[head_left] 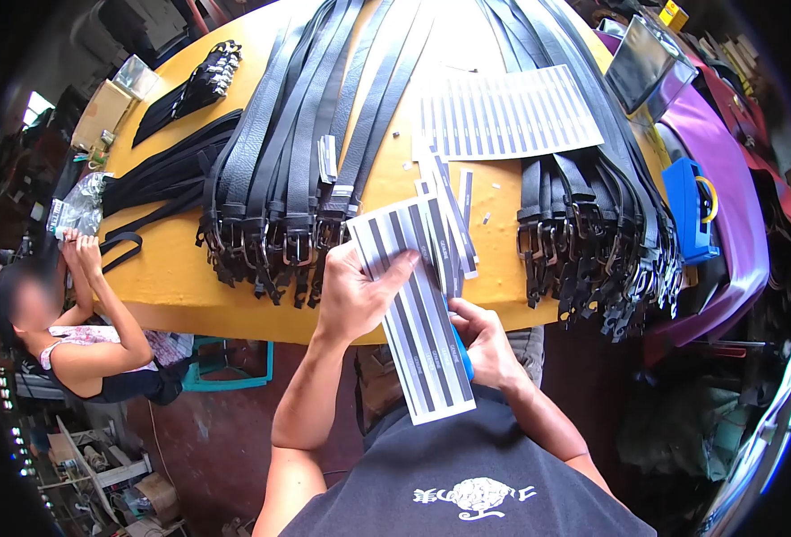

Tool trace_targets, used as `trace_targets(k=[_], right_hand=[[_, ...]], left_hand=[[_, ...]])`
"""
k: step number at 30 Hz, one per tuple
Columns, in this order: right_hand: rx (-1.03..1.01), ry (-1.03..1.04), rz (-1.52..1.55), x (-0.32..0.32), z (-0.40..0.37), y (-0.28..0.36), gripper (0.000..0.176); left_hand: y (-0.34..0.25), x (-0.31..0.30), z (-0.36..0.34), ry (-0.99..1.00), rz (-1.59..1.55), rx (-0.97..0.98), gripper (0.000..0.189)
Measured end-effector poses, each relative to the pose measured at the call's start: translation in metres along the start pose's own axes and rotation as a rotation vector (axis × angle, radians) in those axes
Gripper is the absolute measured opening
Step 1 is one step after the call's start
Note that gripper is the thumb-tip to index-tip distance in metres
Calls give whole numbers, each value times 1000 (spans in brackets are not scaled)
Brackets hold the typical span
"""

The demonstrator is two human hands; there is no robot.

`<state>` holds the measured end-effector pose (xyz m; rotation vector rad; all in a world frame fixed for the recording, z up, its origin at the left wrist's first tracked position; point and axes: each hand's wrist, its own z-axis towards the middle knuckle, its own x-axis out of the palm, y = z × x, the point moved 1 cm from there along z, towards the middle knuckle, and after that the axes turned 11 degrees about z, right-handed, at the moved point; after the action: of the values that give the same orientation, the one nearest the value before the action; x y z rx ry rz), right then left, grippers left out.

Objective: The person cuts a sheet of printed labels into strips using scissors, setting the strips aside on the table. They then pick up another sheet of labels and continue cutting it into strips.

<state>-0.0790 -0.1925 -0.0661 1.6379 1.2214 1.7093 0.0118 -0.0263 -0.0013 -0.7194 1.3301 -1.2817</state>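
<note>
My left hand (359,291) grips a sheet of black-and-white striped labels (427,358), thumb on its face. The sheet is tilted over the table's near edge. My right hand (489,345) is closed around blue-handled scissors (462,354) at the sheet's right edge; the sheet hides much of them. Cut label strips (453,215) lie just beyond the sheet. Farther back, a larger striped label sheet (512,112) rests partly on black belts.
Black belts with buckles lie in a left bundle (279,179) and a right bundle (583,206) on the yellow table (171,291). A blue container (689,210) stands at the right edge. At left, another person (100,349) handles a clear plastic bag (82,204).
</note>
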Motion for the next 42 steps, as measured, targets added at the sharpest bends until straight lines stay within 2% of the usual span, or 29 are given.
trace_targets(k=[11, 30, 36, 42], right_hand=[[-8, 37, 43, 2, 1, 1, 67], [1, -28, -5, -5, 2, -4, 58], [8, -27, -30, -3, 2, 0, 56], [-3, -38, -12, -4, 2, -4, 56]], left_hand=[[-1, 1, -6, -9, -5, -3, 10], [0, 3, -6, -24, -15, -14, 12], [-1, -4, 6, -88, -150, -22, 13], [-6, -2, 10, -80, -54, -38, 12]])
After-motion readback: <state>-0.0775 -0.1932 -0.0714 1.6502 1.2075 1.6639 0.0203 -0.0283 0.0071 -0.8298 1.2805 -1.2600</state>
